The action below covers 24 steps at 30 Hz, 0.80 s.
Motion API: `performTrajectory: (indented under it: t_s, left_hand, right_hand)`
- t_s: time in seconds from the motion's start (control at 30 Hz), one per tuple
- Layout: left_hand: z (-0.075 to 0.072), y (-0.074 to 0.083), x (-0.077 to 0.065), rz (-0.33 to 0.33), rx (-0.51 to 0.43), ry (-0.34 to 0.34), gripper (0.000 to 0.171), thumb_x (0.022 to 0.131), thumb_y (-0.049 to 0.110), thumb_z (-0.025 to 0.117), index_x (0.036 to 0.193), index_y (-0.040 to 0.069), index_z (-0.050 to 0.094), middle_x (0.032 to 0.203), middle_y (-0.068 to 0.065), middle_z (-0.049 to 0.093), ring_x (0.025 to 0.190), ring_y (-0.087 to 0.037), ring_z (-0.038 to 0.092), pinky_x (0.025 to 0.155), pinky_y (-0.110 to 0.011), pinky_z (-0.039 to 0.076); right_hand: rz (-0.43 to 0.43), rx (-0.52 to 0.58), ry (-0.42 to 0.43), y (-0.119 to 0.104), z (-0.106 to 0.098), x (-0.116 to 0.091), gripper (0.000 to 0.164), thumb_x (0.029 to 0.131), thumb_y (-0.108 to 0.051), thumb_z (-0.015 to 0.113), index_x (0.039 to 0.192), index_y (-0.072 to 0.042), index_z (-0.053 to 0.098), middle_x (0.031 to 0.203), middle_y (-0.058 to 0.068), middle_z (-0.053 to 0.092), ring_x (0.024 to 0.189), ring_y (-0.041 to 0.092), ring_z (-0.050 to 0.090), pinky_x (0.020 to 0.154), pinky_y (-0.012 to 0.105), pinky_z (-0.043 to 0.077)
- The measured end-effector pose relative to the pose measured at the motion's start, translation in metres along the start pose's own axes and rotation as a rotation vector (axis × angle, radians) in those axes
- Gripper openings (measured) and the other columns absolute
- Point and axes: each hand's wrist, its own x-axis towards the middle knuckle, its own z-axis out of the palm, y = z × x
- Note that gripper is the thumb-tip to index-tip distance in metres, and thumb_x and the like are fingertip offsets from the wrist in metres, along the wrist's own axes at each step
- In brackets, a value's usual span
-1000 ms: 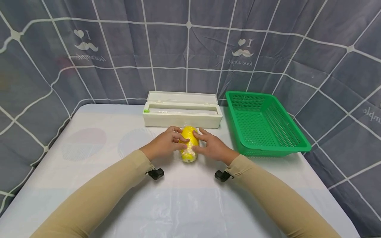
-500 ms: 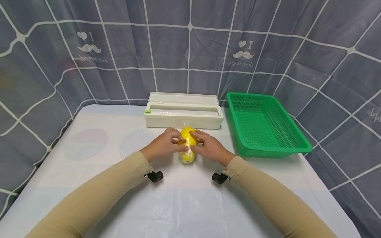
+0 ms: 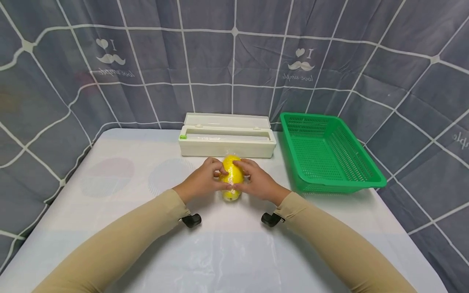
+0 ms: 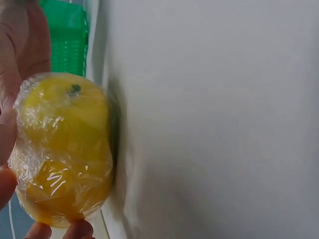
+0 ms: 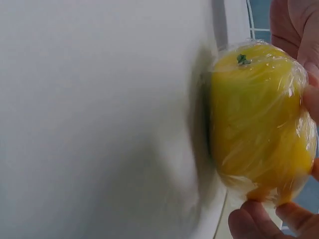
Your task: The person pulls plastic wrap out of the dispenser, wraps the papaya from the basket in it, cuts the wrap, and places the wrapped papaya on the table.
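A yellow fruit point(image 3: 233, 174) tightly wrapped in clear cling film lies at mid-table, its long side pointing away from me. A small green stem end shows through the film on the fruit point(image 4: 65, 124) in the left wrist view. My left hand point(image 3: 203, 178) grips it from the left, and my right hand point(image 3: 261, 181) grips it from the right. Both thumbs meet on the near upper part of the film, with curled fingers along the sides. In the right wrist view, fingertips point(image 5: 294, 217) press at the far end of the film.
Behind the fruit stands a white cling film dispenser point(image 3: 229, 149), its lid raised, with a green slider at the left end. A green perforated basket point(image 3: 340, 186) sits at the right. A grey checked curtain point(image 3: 205, 53) hangs round the white-covered table point(image 3: 234, 252).
My thumbs have drawn together over the wrapped fruit and slid slightly nearer to me. The fruit stays in nearly the same place; the dispenser and basket have not moved.
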Motion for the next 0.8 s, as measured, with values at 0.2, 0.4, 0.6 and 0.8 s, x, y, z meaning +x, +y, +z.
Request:
performTrajectory:
  t_s: [0.2, 0.4, 0.6, 0.8]
  left_hand:
    - [0.0, 0.006, -0.003, -0.018, 0.018, -0.034, 0.04, 0.089, 0.034, 0.086, 0.115, 0.017, 0.061, 0.146, -0.013, 0.047, 0.127, -0.036, 0.065, 0.107, -0.049, 0.055]
    - [0.003, 0.013, -0.006, -0.038, 0.125, -0.044, 0.056, 0.089, 0.047, 0.084, 0.121, 0.016, 0.051, 0.148, -0.015, 0.043, 0.107, -0.031, 0.063, 0.097, -0.046, 0.055]
    - [0.003, 0.019, -0.011, -0.068, 0.204, -0.045, 0.061, 0.09, 0.042, 0.082, 0.133, 0.017, 0.046, 0.154, -0.013, 0.041, 0.103, -0.029, 0.063, 0.094, -0.044, 0.056]
    - [-0.002, 0.023, -0.014, -0.031, 0.222, -0.081, 0.065, 0.089, 0.032, 0.08, 0.142, 0.016, 0.045, 0.152, -0.011, 0.043, 0.112, -0.028, 0.061, 0.101, -0.046, 0.055]
  right_hand:
    - [0.02, 0.085, 0.006, 0.002, -0.004, -0.004, 0.065, 0.102, -0.018, 0.068, 0.161, -0.012, 0.043, 0.166, 0.017, 0.034, 0.132, 0.043, 0.06, 0.112, 0.049, 0.052]
    - [0.062, 0.125, 0.015, -0.003, -0.004, -0.012, 0.062, 0.102, -0.014, 0.066, 0.16, -0.013, 0.044, 0.166, 0.015, 0.035, 0.128, 0.041, 0.064, 0.105, 0.042, 0.058]
    - [0.07, 0.094, 0.019, -0.011, -0.005, -0.022, 0.062, 0.103, -0.011, 0.063, 0.161, -0.011, 0.041, 0.165, 0.015, 0.039, 0.124, 0.034, 0.069, 0.1, 0.039, 0.06]
    - [0.047, -0.127, 0.092, -0.015, -0.012, -0.022, 0.055, 0.103, -0.011, 0.063, 0.155, -0.008, 0.048, 0.147, 0.017, 0.061, 0.101, 0.025, 0.074, 0.085, 0.036, 0.062]
